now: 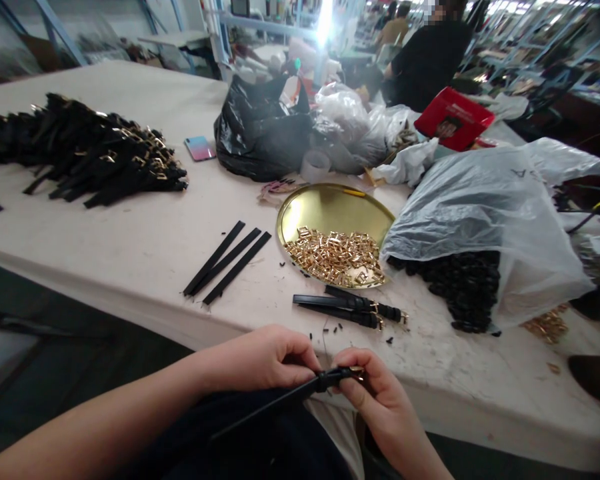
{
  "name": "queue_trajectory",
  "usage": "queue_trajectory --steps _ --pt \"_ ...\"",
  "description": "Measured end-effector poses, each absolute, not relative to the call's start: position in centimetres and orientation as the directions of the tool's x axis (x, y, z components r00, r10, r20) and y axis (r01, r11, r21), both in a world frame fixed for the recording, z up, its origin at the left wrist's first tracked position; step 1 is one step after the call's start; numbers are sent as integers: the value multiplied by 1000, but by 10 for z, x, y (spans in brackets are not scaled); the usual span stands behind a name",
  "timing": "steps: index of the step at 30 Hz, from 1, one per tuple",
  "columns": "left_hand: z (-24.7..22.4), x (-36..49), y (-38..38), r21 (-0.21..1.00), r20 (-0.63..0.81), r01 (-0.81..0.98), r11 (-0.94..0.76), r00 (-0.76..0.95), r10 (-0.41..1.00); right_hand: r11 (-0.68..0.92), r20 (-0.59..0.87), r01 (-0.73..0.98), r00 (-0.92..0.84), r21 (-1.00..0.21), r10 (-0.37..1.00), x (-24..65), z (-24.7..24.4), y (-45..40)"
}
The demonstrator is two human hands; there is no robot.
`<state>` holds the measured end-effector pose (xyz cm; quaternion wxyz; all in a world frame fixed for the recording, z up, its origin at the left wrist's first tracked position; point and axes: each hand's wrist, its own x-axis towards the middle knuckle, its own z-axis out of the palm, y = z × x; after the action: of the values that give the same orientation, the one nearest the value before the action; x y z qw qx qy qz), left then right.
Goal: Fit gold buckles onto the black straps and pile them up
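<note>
A black strap (pixel 285 398) with a gold buckle at its right end is held over my lap, just off the table's front edge. My left hand (pixel 275 357) pinches it near a black loop. The fingers of my right hand (pixel 373 387) close round the buckle end. On the table beyond my hands lie several black straps with gold buckles (pixel 350 307). Three plain black strips (pixel 237 267) lie to their left. Behind, a round gold tray (pixel 325 203) holds a heap of small gold buckles (pixel 335 257).
A large pile of buckled black straps (pixel 105 157) covers the left of the table (pixel 105 267), near a phone (pixel 200 149). A black bag (pixel 260 127) stands behind the tray. At right, a clear bag (pixel 480 193) spills black pieces (pixel 465 287). A person (pixel 430 60) is beyond.
</note>
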<state>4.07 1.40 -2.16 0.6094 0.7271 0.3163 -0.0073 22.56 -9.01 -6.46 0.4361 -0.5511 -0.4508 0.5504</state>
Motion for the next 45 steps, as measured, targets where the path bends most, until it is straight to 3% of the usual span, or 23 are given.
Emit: queue_trajectory --steps 5,8,11,19,25,28,31,33,35,39,42,45 --pt "-38 50 6 893 -345 447 -55 757 555 -292 -293 -148 -11 -945 956 222 -73 -88" --pt "-45 50 6 900 -435 346 264 748 502 -325 -339 -274 2 -905 941 220 -80 -85" --pt "-48 49 10 805 -495 198 559 744 449 -333 -372 -390 28 -859 928 219 -82 -81" --pt "-59 53 4 758 -436 1 652 745 505 -347 -426 -488 57 -801 903 208 -76 -76" --pt "-52 30 29 840 -398 85 537 768 501 -391 -481 -544 27 -743 876 209 -71 -75" --pt "-35 20 43 874 -405 247 418 845 349 -404 -460 -425 32 -810 887 213 -66 -77" --pt "-23 25 36 887 -415 452 -92 869 271 -406 -425 -210 56 -889 903 212 -60 -81" --pt "-22 34 23 720 -389 542 -433 832 395 -391 -399 -90 106 -916 911 209 -58 -83" --pt "-25 42 8 557 -315 597 -578 795 519 -363 -360 -10 170 -932 917 206 -59 -84" --pt "-35 47 -8 494 -233 603 -626 786 573 -277 -225 189 253 -942 941 200 -66 -89" --pt "-41 46 -10 528 -263 623 -577 766 586 -179 -94 351 245 -919 965 197 -70 -93" --pt "-45 45 -9 611 -305 645 -459 727 616 -102 -39 404 163 -909 986 198 -71 -95"
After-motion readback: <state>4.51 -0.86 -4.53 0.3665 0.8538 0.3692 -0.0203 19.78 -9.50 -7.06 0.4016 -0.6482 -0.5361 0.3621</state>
